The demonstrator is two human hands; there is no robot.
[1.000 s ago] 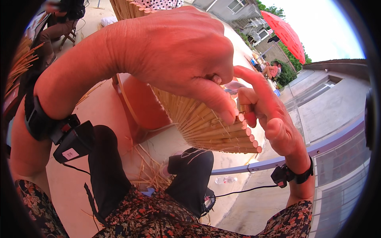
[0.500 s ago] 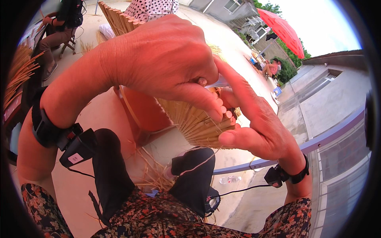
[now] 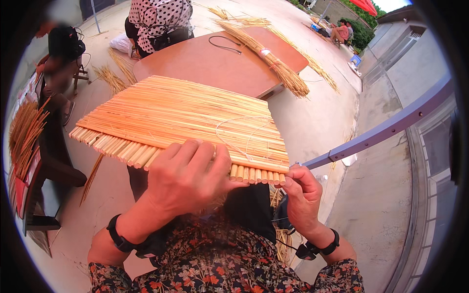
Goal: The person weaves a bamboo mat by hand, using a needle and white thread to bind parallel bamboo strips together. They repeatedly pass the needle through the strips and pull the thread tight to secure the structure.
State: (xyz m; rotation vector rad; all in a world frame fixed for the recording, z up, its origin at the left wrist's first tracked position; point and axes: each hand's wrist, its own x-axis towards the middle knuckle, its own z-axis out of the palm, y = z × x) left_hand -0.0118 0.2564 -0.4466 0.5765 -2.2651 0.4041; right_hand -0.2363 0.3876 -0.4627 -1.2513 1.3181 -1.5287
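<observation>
A panel of straw-coloured reed stalks [image 3: 181, 110], laid side by side, spreads out in front of me above my lap. A crosswise reed strip [image 3: 127, 139] runs along its near edge, and cut stalk ends stick out below it. My left hand [image 3: 188, 171] grips this edge near the middle, fingers on top and thumb tucked under. At the near right corner, my right hand [image 3: 304, 198] pinches the panel's edge with thumb and forefinger; whether thread is also in that pinch I cannot tell. A thin white thread [image 3: 218, 128] curls loosely over the panel's right part.
Beyond the panel stands a reddish-brown table [image 3: 195, 63] with a tied reed bundle [image 3: 264, 56] and a dark cord [image 3: 225, 45]. A person in a dotted top [image 3: 161, 17] is behind it. More reeds [image 3: 27, 139] lie at left; a purple-grey metal bar [image 3: 381, 129] crosses at right.
Both hands have come down from close to the camera and moved apart. The panel has swung to lie broadside before me, and the view now takes in the table and bundle.
</observation>
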